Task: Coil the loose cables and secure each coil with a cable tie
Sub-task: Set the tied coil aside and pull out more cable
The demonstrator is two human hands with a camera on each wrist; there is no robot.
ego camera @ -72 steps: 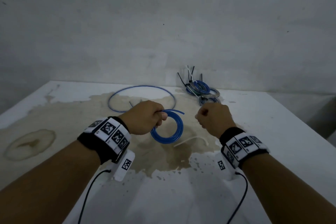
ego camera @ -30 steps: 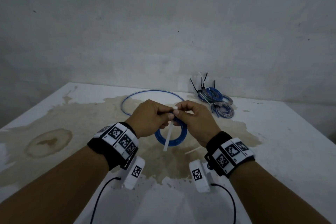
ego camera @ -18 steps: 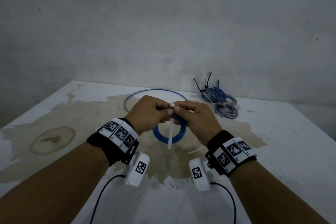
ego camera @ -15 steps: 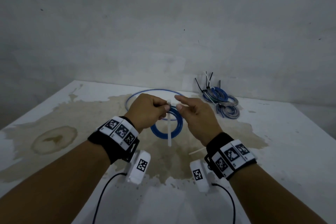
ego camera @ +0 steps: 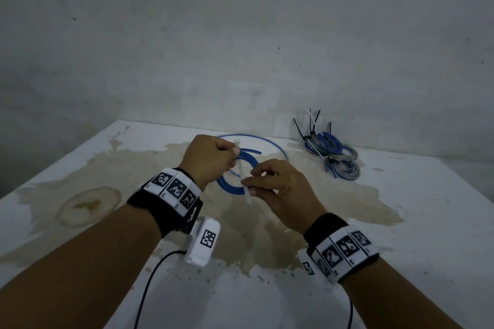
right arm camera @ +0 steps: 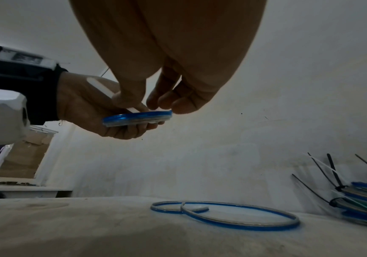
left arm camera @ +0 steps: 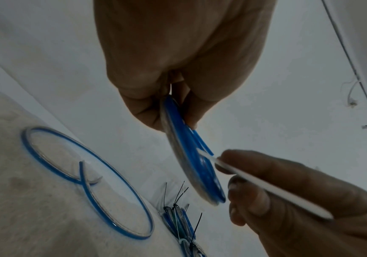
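My left hand [ego camera: 232, 150] grips a small blue cable coil [ego camera: 227, 187] held above the stained table, and pinches the head of a white cable tie [ego camera: 241, 168] against the coil's top. The tie hangs down across the coil. My right hand [ego camera: 249, 186] pinches the tie's lower tail. In the left wrist view the coil [left arm camera: 189, 156] stands edge-on below my left fingers, with the tie [left arm camera: 255, 182] running through the right hand's fingers. In the right wrist view the coil [right arm camera: 137, 117] lies flat in the left hand.
A loose blue cable [ego camera: 270, 141] lies in a wide loop on the table [ego camera: 401, 248] behind my hands. Several tied coils [ego camera: 331, 152] with black and white tie tails sit at the back right against the wall. The table's edges run left and right.
My right hand left the tie's head beside the left hand and moved down to pinch the tail. Earlier still it picked the tie up from the table.
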